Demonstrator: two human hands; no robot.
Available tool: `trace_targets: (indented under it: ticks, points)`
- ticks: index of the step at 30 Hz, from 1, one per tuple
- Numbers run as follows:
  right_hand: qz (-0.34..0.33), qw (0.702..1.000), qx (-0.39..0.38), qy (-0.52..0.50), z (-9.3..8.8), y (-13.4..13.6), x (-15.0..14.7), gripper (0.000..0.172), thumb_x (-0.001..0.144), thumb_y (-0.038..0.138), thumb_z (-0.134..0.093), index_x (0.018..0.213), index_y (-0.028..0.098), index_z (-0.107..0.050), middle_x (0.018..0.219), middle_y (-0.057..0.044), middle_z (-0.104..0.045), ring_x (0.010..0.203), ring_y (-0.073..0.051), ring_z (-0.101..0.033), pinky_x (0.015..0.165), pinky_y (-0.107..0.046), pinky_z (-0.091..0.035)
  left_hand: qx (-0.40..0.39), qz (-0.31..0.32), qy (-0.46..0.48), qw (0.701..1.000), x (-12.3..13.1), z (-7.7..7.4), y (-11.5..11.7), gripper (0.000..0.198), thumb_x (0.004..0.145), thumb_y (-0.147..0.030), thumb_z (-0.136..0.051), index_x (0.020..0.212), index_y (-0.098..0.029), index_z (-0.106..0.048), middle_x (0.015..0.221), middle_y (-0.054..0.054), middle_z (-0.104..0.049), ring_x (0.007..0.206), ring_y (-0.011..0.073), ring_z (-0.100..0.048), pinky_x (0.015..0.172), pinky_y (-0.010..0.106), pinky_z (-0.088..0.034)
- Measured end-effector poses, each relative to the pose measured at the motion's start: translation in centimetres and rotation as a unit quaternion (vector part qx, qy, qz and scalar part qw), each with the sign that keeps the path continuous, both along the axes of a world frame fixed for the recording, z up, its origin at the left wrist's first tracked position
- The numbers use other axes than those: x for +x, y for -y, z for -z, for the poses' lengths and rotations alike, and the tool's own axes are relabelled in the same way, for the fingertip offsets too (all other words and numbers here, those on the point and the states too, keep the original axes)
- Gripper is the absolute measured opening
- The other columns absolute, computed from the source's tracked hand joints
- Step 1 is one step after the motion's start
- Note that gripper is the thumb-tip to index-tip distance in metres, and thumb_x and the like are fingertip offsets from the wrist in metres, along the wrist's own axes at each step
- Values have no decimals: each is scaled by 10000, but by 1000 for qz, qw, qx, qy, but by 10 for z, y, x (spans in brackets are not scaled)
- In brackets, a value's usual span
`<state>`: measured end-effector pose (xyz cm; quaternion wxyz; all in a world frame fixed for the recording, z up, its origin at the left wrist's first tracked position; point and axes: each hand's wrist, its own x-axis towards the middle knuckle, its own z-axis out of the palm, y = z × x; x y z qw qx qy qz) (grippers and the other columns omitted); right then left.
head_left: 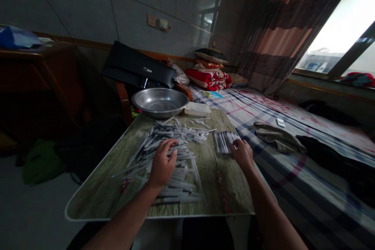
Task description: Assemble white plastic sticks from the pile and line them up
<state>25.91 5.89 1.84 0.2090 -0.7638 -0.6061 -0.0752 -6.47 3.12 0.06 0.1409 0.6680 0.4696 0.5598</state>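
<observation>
A loose heap of slim whitish pen-like tubes (pixel 175 156), many with dark ends, covers the middle of the small table (pixel 237 195). Above this heap is my left hand (pixel 163 164), its thumb and fingers apart and curved, with nothing seen between them. To the right, a neat row of the same pen-like tubes (pixel 224 142) lies side by side, dark ends pointing away from me. My right hand (pixel 243 154) is at the right end of that row, its fingers bent together on the outermost tube. The fingertips are partly hidden.
A wide metal basin (pixel 160 99) and a white plastic tray (pixel 197 109) stand at the table's far edge. Behind them a black case (pixel 137 64) lies on a wooden chair. A bed (pixel 281 160) with checked sheets, clothes and folded bedding adjoins the right side.
</observation>
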Motion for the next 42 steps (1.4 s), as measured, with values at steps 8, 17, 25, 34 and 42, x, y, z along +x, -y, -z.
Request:
trace_targets:
  ticks: [8, 17, 25, 34, 42]
  points:
    - [-209, 969, -1, -131, -17, -19, -92, 199, 817, 255, -511, 805, 154, -682, 814, -64, -679, 723, -161, -585, 671, -237, -387, -10, -51, 90, 995, -7, -3, -4, 183, 850, -189, -491, 980, -189, -620, 991, 54, -617, 873, 174, -588, 792, 304, -483]
    - [-211, 967, -123, -73, 16, -51, -153, 312, 788, 68, -461, 942, 160, -716, 958, -105, -710, 914, -191, -621, 778, -245, -392, -60, -66, 162, 983, -9, -7, -8, 171, 842, -243, -515, 960, -183, -624, 890, 37, -625, 800, 165, -584, 756, 285, -471]
    - [-244, 963, -105, -49, 23, -55, -184, 291, 822, 187, -531, 1071, 200, -683, 1053, -105, -645, 997, -220, -557, 865, -291, -371, -77, -74, 195, 975, -9, -9, -9, 182, 822, -266, -531, 948, -178, -628, 860, 33, -618, 765, 161, -574, 709, 274, -467]
    - [-251, 964, -90, -6, 24, -40, -193, 272, 910, 323, -470, 1065, 255, -682, 1128, -97, -616, 1025, -276, -499, 828, -370, -369, -78, -71, 195, 975, -10, -12, -9, 175, 821, -236, -526, 950, -179, -629, 891, 38, -626, 790, 162, -580, 716, 270, -470]
    - [-254, 964, -69, -27, 22, -40, -176, 282, 926, 241, -423, 983, 206, -697, 1015, -88, -656, 962, -224, -516, 855, -331, -350, -91, -62, 213, 971, -11, -5, -11, 189, 813, -234, -536, 969, -178, -627, 890, 33, -622, 787, 156, -573, 727, 265, -460]
